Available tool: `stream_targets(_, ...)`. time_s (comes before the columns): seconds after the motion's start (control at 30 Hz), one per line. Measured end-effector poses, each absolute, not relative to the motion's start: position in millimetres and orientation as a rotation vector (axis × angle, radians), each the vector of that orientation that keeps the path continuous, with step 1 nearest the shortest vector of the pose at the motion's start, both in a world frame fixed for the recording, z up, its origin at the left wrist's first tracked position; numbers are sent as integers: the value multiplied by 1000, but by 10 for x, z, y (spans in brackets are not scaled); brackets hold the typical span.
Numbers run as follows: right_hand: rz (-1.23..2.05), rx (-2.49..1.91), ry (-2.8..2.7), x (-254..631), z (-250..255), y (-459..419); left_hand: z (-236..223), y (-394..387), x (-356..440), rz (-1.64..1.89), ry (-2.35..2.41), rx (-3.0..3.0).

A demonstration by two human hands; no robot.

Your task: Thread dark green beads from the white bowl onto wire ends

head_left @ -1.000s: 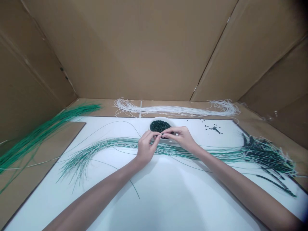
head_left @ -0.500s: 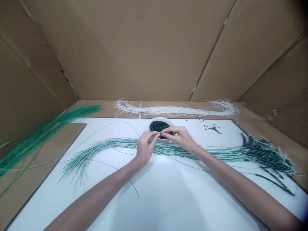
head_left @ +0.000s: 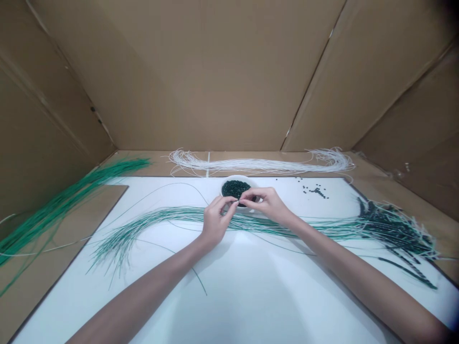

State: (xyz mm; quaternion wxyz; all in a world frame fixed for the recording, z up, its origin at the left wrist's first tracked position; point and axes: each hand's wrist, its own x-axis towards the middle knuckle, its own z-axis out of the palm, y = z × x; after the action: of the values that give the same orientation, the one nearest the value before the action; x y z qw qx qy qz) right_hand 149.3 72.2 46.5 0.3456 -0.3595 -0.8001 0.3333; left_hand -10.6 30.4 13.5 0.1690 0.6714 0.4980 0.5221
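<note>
Over the front rim of a white bowl (head_left: 254,181) full of dark beads (head_left: 234,188), my two hands meet fingertip to fingertip. My left hand (head_left: 216,218) is closed in a pinch; a thin green strand (head_left: 175,183) arcs across from the left and runs into it. My right hand (head_left: 264,201) also pinches, its thumb and index finger at a tiny dark bead (head_left: 237,200) between the two hands. Whether the strand passes through the bead is too small to tell. Beneath both hands lies a long bundle of green and white strands (head_left: 172,213).
Dark beaded ends (head_left: 394,229) of the bundle are heaped at the right. Loose beads (head_left: 317,191) lie scattered right of the bowl. White strands (head_left: 258,165) stretch along the back, green strands (head_left: 64,205) along the left. Cardboard walls (head_left: 215,76) enclose the white board (head_left: 244,286).
My fingertips have drawn slightly closer together, and less of the dark bead shows between them. The whole view has shifted very slightly; the bowl and strands lie as before.
</note>
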Motion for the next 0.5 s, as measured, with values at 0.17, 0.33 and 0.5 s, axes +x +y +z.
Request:
stream_targets(0.17, 871, -962, -2053, 1490, 483, 724, 140, 302, -98, 1497, 1445, 1874)
stream_targets(0.33, 974, -987, -1858, 1485, 466, 739, 152, 304, -104, 1490, 1440, 1858)
stream_targets(0.5, 1077, -972, -1753, 1501, 434, 753, 156, 306, -109, 1508, 1453, 1861)
